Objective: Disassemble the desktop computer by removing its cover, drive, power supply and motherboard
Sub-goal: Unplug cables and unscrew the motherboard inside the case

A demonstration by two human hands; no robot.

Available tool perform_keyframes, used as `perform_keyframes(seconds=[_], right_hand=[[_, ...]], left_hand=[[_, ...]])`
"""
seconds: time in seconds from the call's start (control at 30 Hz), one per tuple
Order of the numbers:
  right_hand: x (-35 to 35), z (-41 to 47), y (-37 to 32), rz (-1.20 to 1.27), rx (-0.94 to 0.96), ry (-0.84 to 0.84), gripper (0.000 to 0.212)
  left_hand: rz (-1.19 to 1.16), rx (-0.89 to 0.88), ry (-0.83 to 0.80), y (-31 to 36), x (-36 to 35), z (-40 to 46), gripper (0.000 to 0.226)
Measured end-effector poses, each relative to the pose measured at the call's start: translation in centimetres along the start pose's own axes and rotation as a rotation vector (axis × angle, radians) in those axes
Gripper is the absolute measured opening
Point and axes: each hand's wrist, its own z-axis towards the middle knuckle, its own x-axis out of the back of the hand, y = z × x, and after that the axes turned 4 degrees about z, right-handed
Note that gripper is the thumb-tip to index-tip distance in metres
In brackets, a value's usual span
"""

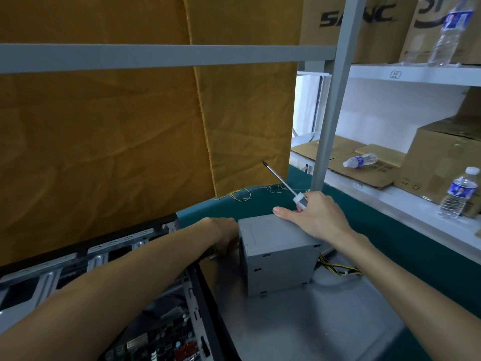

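Power supply [279, 252], a plain grey metal box, stands on a grey panel [325, 321] that lies on the green work table [406, 230], toward the table's right edge; it looks already out of the computer case [78, 261], which lies open along the left edge with the motherboard [161, 342] still inside. Yellow and black cables [338, 269] trail from the box's far right side.

The person's right hand [316, 217] rests on the top far corner of the box, thumb stretched flat along the upper edge, while the other fingers curl round the pale handle of a screwdriver [282, 182] whose shaft points up and away. The left hand [223, 237] reaches behind the box's left face, beside the case wall; its fingers are hidden, so whether they grip anything cannot be told.

Several things could go wrong from here. The right hand does two jobs at once, so the hold on the box is probably weak: a tug on the cables could tip the tall box over. The raised screwdriver tip could catch the yellow curtain [130, 126] hanging just behind. If the tool slips, it may drop onto the exposed motherboard.
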Motion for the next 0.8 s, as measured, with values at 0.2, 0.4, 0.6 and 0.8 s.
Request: perform_keyframes(seconds=[0.2,0.4,0.6,0.8], right_hand=[[-0.1,0.0,0.1,0.004,-0.028,0.006,0.067],[-0.1,-0.1,0.0,0.009,-0.029,0.013,0.066],[-0.1,-0.1,0.1,0.031,-0.030,0.006,0.066],[-0.2,-0.1,0.5,0.065,-0.012,0.019,0.067]], left_hand=[[-0.011,-0.002,0.019,0.0,0.2,-0.2,0.039],[0.004,-0.027,0.021,-0.4,0.1,0.6,0.040],[0.025,-0.093,0.085,-3.0,-0.2,2.1,0.031],[0.072,-0.074,0.056,-3.4,-0.8,3.5,0.031]])
